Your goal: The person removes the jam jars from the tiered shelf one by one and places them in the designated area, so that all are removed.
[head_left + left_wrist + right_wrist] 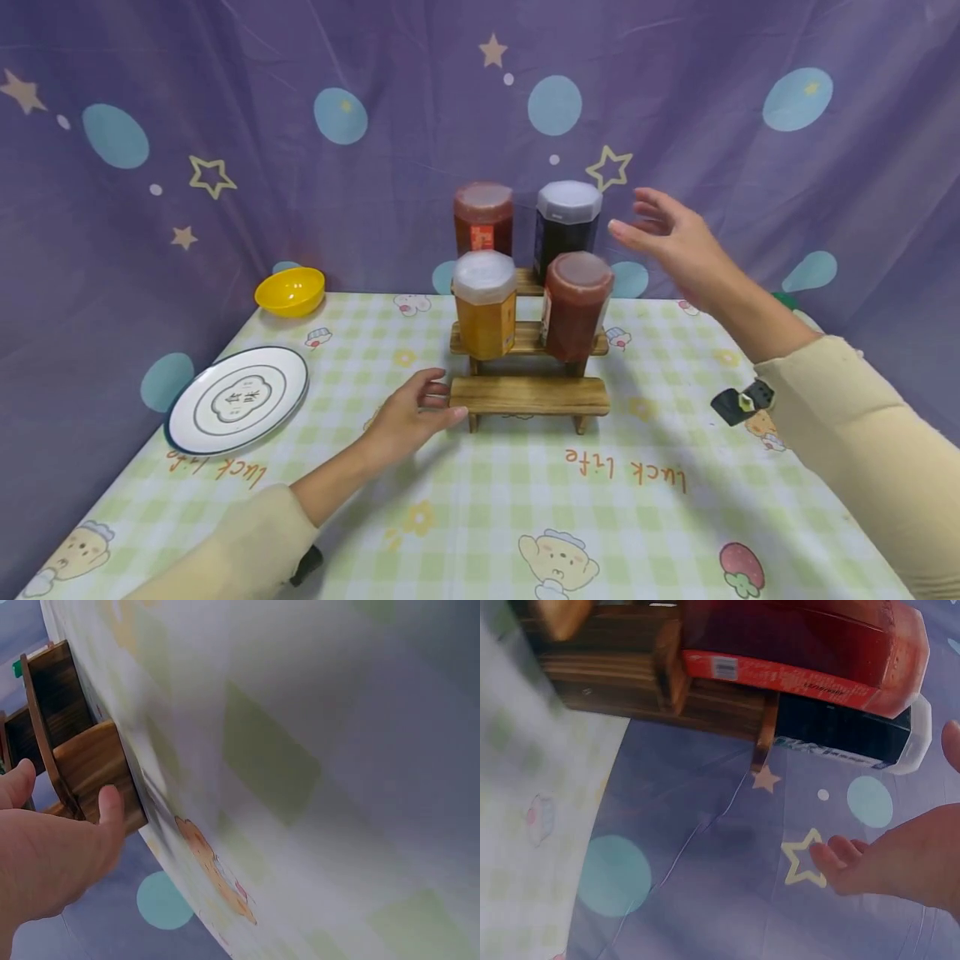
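A three-step wooden rack holds several lidded jars. On its middle step stand a yellow jar with a whitish lid and a red jar. Behind them, on the top step, are another red jar and a dark jar with a white lid. My left hand is at the left end of the bottom step, its thumb overlapping the front corner in the head view. My right hand is raised to the right of the dark jar, fingers loosely bent and apart from it, holding nothing.
A yellow bowl sits at the table's back left corner, with a white dark-rimmed plate in front of it. A checked cloth covers the table. A purple patterned curtain hangs close behind the rack.
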`<state>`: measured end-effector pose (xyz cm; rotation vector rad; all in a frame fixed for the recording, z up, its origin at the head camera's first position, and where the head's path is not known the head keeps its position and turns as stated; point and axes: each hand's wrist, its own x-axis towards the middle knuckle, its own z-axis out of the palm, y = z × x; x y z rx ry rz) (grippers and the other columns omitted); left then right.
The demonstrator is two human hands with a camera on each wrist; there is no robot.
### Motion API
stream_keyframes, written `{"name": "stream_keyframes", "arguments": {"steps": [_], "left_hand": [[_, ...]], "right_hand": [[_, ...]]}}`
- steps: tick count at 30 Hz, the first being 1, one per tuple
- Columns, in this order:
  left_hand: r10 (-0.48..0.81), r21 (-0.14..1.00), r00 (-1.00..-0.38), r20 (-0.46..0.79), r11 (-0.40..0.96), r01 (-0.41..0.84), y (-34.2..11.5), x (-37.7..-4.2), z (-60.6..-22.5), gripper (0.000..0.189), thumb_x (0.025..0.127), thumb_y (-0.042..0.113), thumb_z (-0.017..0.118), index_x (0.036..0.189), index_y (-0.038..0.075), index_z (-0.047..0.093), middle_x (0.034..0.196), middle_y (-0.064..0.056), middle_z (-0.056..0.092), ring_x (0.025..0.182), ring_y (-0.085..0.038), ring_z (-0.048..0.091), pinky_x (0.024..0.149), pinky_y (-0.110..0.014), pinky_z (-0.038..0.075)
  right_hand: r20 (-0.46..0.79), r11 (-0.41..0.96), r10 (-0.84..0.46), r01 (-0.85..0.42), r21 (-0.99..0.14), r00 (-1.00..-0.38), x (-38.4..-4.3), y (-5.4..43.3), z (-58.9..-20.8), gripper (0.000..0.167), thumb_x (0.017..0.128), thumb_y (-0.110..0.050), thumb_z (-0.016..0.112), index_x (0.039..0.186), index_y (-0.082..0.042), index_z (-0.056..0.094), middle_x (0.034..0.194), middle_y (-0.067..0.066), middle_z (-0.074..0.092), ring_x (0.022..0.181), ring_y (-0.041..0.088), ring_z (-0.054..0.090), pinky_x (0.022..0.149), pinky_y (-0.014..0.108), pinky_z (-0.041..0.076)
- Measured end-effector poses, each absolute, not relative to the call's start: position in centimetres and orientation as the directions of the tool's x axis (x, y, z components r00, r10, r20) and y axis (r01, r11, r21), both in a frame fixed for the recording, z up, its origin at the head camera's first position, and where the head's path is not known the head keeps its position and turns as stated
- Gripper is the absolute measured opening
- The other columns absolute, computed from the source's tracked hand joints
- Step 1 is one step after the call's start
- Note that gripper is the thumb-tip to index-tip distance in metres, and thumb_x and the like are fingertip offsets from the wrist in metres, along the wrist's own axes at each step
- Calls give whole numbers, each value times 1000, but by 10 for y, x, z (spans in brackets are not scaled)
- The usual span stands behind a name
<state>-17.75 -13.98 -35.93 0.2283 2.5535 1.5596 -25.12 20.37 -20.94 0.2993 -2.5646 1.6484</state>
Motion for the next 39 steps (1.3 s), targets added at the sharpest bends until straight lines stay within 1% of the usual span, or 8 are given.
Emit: {"name": "stream_keyframes", "arguments": {"steps": [6,10,15,18,21,24,30,39], "left_hand": [[246,930,-967,-59,365,36,-132,-177,-360,73,85,22,75,143,0,37,130,-18,55,113,-28,57,88,-36,51],[231,943,-971,-68,333,13,-126,-175,-360,72,85,17,75,142,-1,35,126,-19,55,106,-25,60,82,-32,52],[162,935,-985,-64,356,-3,-121,-175,-362,65,85,14,75,138,1,40,118,-16,55,90,-19,54,69,-25,47],[135,935,-988,-68,355,-15,-120,-175,-363,61,85,13,75,135,3,42,110,-13,56,81,-17,48,62,-23,42],[122,941,-989,-79,338,-33,-119,-177,-365,59,84,12,75,134,5,43,104,-11,57,77,-16,45,59,-22,39],[118,947,-989,-90,316,-48,-120,-178,-366,60,84,11,75,134,7,43,104,-11,58,79,-16,49,63,-23,42],[115,953,-988,-104,297,-66,-121,-178,-367,61,84,10,75,135,8,42,110,-12,61,92,-20,59,78,-30,50],[109,950,-987,-118,301,-81,-121,-180,-367,62,83,12,76,135,9,42,112,-11,60,91,-20,56,76,-30,49]], "right_hand": [[178,372,-174,-232,-899,-969,-266,183,-202,87,87,-34,71,155,-20,18,158,9,22,142,28,26,112,48,27],[182,335,-211,-246,-910,-960,-275,171,-198,89,86,-28,72,155,-19,17,158,9,22,141,25,30,111,44,32],[183,363,-213,-252,-897,-960,-283,158,-193,89,84,-27,75,153,-15,22,147,14,36,126,23,44,106,39,37],[182,389,-203,-250,-887,-962,-285,152,-192,84,82,-26,77,150,-11,29,137,16,43,116,25,46,100,38,41],[174,412,-189,-239,-879,-966,-287,150,-191,80,82,-25,77,147,-11,33,134,15,44,113,25,47,96,38,44],[167,415,-179,-228,-881,-970,-287,151,-191,78,82,-25,78,146,-12,35,133,14,43,114,25,47,96,39,45],[164,413,-175,-223,-883,-971,-287,149,-192,77,81,-25,79,145,-13,37,133,13,43,113,25,48,95,39,45],[173,399,-159,-223,-889,-972,-287,147,-190,73,82,-21,78,142,-9,39,131,14,45,111,24,49,95,37,45]]}}
